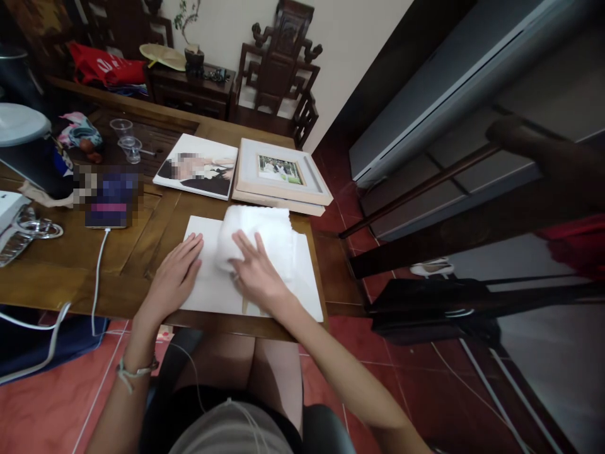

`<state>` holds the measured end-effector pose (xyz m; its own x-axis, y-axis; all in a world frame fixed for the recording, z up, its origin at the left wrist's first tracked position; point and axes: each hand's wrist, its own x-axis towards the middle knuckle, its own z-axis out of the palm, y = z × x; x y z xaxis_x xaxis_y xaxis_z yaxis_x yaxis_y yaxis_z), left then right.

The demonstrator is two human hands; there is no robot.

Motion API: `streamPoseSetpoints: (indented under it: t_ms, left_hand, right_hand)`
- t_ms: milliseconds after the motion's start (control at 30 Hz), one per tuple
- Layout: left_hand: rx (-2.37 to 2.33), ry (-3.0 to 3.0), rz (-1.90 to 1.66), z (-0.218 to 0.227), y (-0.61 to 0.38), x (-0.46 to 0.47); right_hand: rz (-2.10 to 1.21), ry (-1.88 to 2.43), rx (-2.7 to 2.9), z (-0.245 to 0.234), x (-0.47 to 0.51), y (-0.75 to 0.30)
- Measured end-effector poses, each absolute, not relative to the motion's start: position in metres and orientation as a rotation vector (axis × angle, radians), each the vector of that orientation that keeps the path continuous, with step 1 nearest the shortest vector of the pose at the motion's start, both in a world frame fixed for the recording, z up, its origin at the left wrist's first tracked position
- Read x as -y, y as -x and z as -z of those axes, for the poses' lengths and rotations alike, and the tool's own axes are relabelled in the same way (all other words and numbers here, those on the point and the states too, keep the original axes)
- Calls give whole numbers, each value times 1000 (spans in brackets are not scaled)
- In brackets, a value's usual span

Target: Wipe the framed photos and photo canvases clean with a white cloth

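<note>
A white cloth (pixel 271 236) with a scalloped edge lies folded on a flat white panel (pixel 307 277), perhaps an album cover, near the table's front edge. My right hand (pixel 258 271) presses on the cloth from above, its fingers stretched out over it; part of the hand is slightly blurred. Under my right wrist a light tan mark or shape shows on the panel, too unclear to name. My left hand (pixel 174 277) rests flat on the panel's left edge with the fingers extended and close together, holding nothing.
Behind the panel lie a photo album (pixel 198 167) and stacked framed photo boxes (pixel 283 173). A phone (pixel 111 198) on a white charging cable (pixel 97 277), clear plastic cups (pixel 128 145) and a dark lidded container (pixel 28 151) stand left. A dark wooden chair (pixel 472 233) is at the right.
</note>
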<state>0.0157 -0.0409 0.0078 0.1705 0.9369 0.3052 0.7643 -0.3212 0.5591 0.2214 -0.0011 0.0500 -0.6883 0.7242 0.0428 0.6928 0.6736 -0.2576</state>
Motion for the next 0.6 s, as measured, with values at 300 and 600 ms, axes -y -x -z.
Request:
streamPoseSetpoints:
  t_ms: [300, 600]
  left_hand:
    - [-1623, -2180, -887, -6, -15, 39]
    - [-1550, -1861, -1013, -13, -16, 42]
  right_hand:
    - [-660, 698, 2819, -68, 97, -255]
    - [-452, 1237, 2651, -60, -10, -210]
